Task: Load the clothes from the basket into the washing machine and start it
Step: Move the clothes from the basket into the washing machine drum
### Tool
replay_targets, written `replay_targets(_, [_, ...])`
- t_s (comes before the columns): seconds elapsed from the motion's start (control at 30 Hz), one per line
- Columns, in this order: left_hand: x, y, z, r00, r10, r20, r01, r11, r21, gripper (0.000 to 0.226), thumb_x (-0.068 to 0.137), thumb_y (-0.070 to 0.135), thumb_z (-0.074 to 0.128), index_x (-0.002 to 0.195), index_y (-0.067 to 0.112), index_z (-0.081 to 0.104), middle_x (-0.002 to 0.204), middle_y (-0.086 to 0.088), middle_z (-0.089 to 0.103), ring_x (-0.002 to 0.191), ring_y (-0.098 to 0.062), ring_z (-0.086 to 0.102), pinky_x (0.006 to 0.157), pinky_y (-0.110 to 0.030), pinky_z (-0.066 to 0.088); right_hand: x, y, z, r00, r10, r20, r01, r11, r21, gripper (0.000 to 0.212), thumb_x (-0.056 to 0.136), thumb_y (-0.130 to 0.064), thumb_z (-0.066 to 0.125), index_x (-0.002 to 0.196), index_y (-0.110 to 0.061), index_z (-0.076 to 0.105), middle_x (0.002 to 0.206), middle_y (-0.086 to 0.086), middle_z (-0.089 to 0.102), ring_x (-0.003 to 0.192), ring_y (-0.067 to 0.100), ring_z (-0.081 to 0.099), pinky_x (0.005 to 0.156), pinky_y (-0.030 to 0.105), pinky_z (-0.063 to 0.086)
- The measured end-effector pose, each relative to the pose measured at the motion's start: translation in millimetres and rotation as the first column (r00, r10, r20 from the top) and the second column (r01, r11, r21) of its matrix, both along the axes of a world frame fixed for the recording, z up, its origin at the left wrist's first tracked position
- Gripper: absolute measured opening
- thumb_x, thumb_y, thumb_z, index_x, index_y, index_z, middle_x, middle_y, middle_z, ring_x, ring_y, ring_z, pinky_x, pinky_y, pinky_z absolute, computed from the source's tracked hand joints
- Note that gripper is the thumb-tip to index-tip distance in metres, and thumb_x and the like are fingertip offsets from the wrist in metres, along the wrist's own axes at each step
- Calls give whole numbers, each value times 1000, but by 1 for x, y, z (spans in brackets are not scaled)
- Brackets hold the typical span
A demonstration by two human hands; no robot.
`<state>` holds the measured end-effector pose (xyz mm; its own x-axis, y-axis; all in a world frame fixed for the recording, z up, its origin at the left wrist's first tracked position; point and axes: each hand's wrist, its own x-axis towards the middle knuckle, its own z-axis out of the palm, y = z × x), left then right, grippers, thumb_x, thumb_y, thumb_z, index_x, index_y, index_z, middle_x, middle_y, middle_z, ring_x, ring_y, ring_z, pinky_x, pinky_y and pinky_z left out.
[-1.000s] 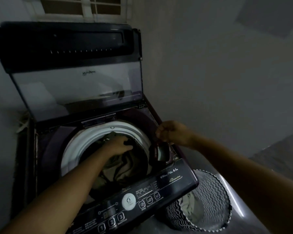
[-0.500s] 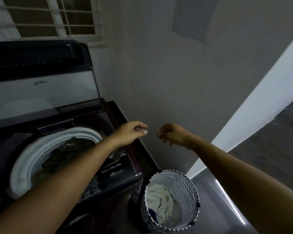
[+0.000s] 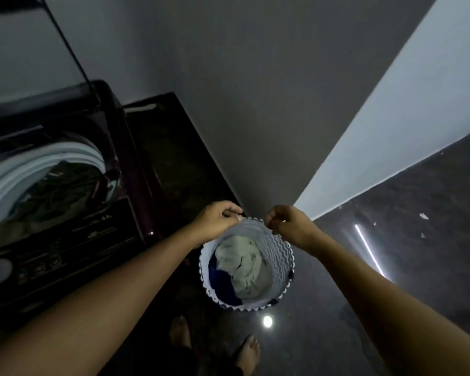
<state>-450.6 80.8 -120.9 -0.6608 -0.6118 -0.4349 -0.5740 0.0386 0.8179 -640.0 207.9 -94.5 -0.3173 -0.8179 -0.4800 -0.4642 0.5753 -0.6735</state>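
On the dark floor stands a round basket (image 3: pixel 281 257) with a zigzag pattern. Inside it lie a pale cloth (image 3: pixel 244 264) and a dark blue cloth (image 3: pixel 221 283). To the left is the top-loading washing machine (image 3: pixel 125 169), lid raised, with dark and olive clothes (image 3: pixel 52 196) in its white-rimmed drum. Its control panel (image 3: pixel 52 256) faces me. My left hand (image 3: pixel 217 221) and my right hand (image 3: pixel 288 225) hover over the basket's far rim, fingers curled into loose fists. Neither holds anything that I can see.
A grey wall rises behind the basket, and a dark ledge (image 3: pixel 174 147) runs between it and the machine. A pale panel (image 3: pixel 391 131) slants at the right. My bare feet (image 3: pixel 248 354) stand just before the basket on the glossy floor.
My left hand came out of the drum and swung right. Both hands dropped from above the machine to the basket's rim, and my view turned down and right toward the basket.
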Motion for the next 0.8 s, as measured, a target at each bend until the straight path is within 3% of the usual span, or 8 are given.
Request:
replay_targets(0.13, [-3,7,-97,996,35,82,-42,995,88,16,91,16,68,108,17,69,101,2,69,102,-14,64,92,-27,52,-5,12,-91,1000,26,-11,-25,997,73,13,88,-13,59,84,-23,67,88,-3,71,83,15,64,74,25,47])
replay_targets(0.3, [-4,5,-228,976,45,212,-80,984,160,16,90,20,70,105,24,67,108,-1,69,107,-15,64,98,-34,52,-5,19,-226,1000,21,19,-24,983,179,8,90,-22,64,86,-29,65,91,-1,73,90,19,68,81,30,51])
replay_targets(0.37, [-5,3,-278,965,41,260,-92,978,189,22,91,20,68,112,20,67,114,-3,68,111,-17,62,98,-33,51,-2,17,-272,999,42,11,-43,974,222,4,91,-23,65,93,-25,68,97,1,73,96,22,68,79,28,49])
replay_targets(0.47, [-12,1,-351,945,24,326,-99,972,215,35,92,23,67,126,14,62,125,-5,63,115,-19,59,99,-32,50,5,11,-347,997,73,-21,-65,962,265,20,93,-25,65,110,-17,70,112,7,72,107,28,66,82,29,47])
replay_targets(0.63, [-31,-4,-452,898,5,439,-86,983,163,63,87,38,68,141,14,48,142,-6,52,127,-27,53,105,-40,46,20,-6,-450,997,59,47,-73,923,379,34,93,-33,63,125,-22,62,127,7,65,112,26,63,90,25,47])
replay_targets(0.73, [-46,-10,-496,852,79,518,-100,995,12,82,76,52,66,146,16,44,149,-9,45,133,-28,47,110,-37,42,24,-13,-494,993,108,53,-120,889,442,42,96,-36,58,135,-19,54,136,8,59,121,28,57,100,31,47])
replay_targets(0.8, [-55,-14,-521,806,127,578,-113,992,-60,88,79,52,70,150,13,36,153,-11,37,139,-30,37,113,-35,35,25,-16,-517,988,151,33,-148,865,480,43,98,-35,54,137,-17,51,139,11,55,125,30,54,102,37,47])
